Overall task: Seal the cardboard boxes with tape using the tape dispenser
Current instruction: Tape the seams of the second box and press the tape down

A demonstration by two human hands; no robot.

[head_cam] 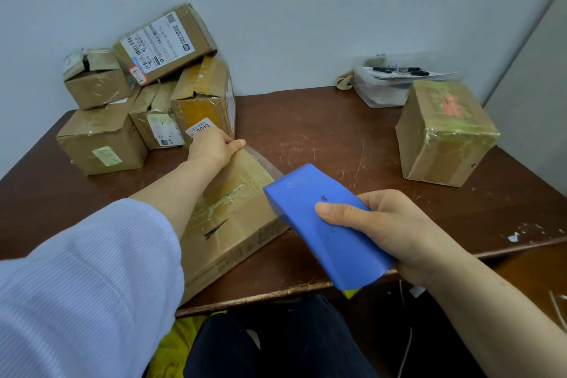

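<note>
- Here's the table (337, 138): dark reddish-brown wood pushed into a corner, its top covered in pale scratches.
- The near edge is worn, and white chips (514, 236) show in the finish at the front right.
- Behind it is a plain pale blue-grey wall (276, 9), with a second wall (537, 70) angling in on the right.
- At the back left, a heap of boxes (147, 95) leans against the wall. They are crumpled and labelled, some stacked on others, and the top one is tilted.
- On the far right, well apart from the heap, a lone box (445, 135) sits wrapped in glossy tape with a red mark on top.
- Behind it, against the wall, a clear plastic tub (386, 83) holds dark pen-like items. I can't make them out any better than that.
- Front and centre, a flat box (233, 218) lies at an angle across the near edge, with old tape along its top seam.
- The left hand (211, 147) grips that box's far corner, fingers curled over the edge and thumb lying along the top. A striped pale sleeve (86, 270) is pushed up the arm.
- The right hand (389, 224) holds the blue tape dispenser (325, 224), thumb pressed on top and fingers wrapped underneath.
- The dispenser's nose sits over the flat box's right edge. I can't tell whether it's touching.
- Below the table edge I can see dark trousers (276, 341) and something yellow (175, 344).
</note>
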